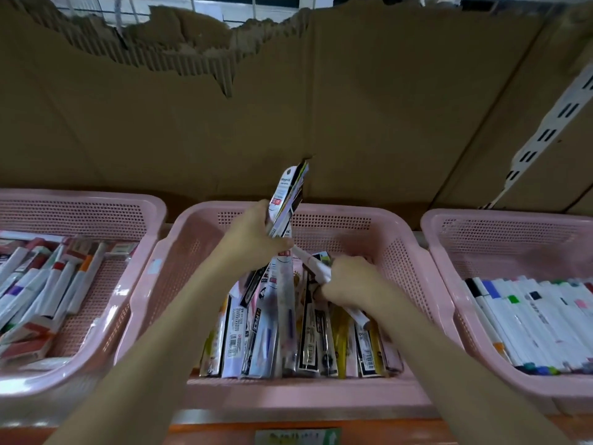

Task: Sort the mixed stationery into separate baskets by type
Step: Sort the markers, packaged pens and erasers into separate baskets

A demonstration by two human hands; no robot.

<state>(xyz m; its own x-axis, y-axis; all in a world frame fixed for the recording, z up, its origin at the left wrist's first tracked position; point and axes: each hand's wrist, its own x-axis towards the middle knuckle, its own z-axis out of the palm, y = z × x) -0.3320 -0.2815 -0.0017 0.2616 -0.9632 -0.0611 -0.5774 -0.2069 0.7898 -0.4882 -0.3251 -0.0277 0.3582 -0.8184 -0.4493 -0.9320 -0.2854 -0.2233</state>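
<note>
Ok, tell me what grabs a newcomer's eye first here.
The two hands over the middle basket: the left hand holds a fan of packets upright, and the right hand grips a white pen above the packed pens. A torn cardboard sheet fills the back, and white markers line the right basket.
</note>
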